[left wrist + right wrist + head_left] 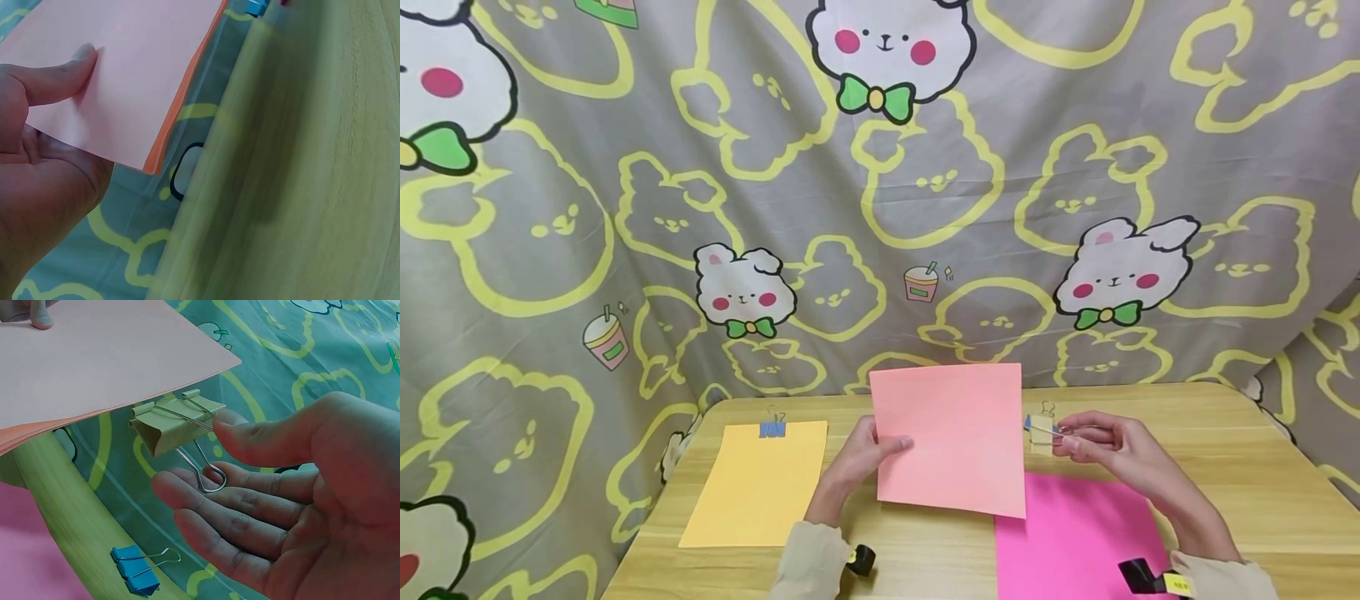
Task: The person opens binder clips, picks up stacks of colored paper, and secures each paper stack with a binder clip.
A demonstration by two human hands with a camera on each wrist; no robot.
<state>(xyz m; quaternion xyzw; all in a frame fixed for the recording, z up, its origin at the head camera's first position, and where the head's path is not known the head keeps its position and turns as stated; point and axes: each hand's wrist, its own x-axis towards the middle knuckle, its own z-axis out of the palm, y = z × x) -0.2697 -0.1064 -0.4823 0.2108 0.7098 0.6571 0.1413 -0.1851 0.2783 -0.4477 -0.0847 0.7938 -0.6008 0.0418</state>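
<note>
My left hand (853, 458) grips a stack of pale pink sheets (951, 437) raised above the table, thumb on the front face. An orange edge (164, 139) shows along the stack in the left wrist view. My right hand (1116, 442) holds a yellow binder clip (175, 428) by its wire handles, thumb on one and fingers by the other. The clip is just beside the stack's edge, apart from it. Behind it on the table is a blue binder clip (136, 569), partly hidden in the head view.
Yellow paper (760, 492) with another blue binder clip (772, 429) at its top lies on the left of the wooden table (925, 554). Magenta paper (1075, 542) lies at the front right. A patterned grey curtain (970, 325) hangs behind the table.
</note>
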